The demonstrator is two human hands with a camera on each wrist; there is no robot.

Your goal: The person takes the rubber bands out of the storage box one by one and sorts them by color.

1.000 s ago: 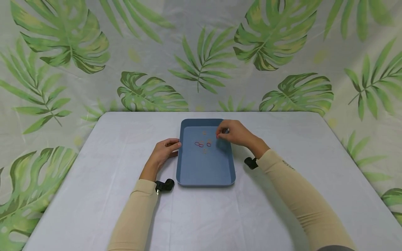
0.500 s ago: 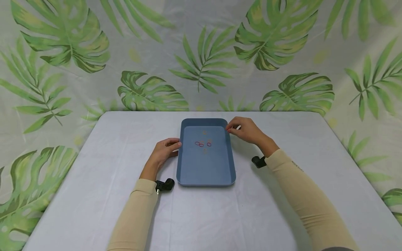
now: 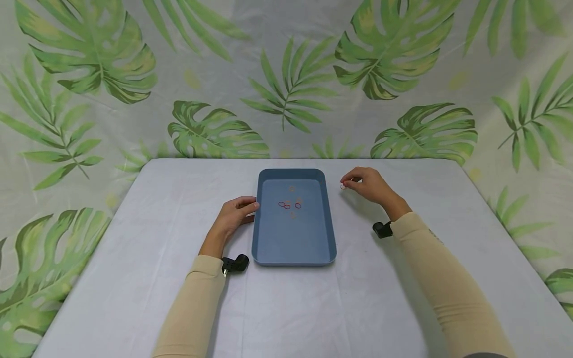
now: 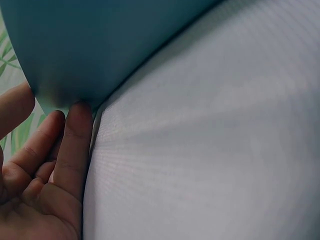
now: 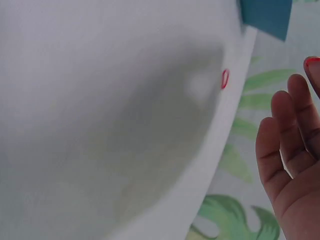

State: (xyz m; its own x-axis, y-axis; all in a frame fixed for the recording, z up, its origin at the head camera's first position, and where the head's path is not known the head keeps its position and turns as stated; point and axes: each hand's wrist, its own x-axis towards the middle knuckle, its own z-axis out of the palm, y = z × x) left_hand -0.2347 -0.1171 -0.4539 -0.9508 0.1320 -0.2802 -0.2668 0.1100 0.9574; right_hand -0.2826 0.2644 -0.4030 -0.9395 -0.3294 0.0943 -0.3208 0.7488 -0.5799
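A blue tray [image 3: 293, 243] lies on the white-covered table, with several red and orange rubber bands near its middle, among them a red band [image 3: 298, 205]. My left hand [image 3: 233, 216] holds the tray's left side, thumb at the rim and fingertips against the outer wall in the left wrist view. Right of the tray, my right hand [image 3: 369, 185] is over the table, thumb and forefinger together with red at the tip. A red rubber band [image 5: 225, 79] shows apart from the fingers in the right wrist view; in the head view it is right below the fingertips.
White cloth [image 3: 286, 308] covers the table. Behind its far edge hangs a leaf-patterned curtain [image 3: 309, 134]. A small black camera [image 3: 236, 263] sits on the left wrist and another black camera [image 3: 382, 229] on the right.
My right hand has moved right, from over the tray across its right rim to above the table, carrying red. A red loop now shows below its fingertips. My left hand stays at the tray.
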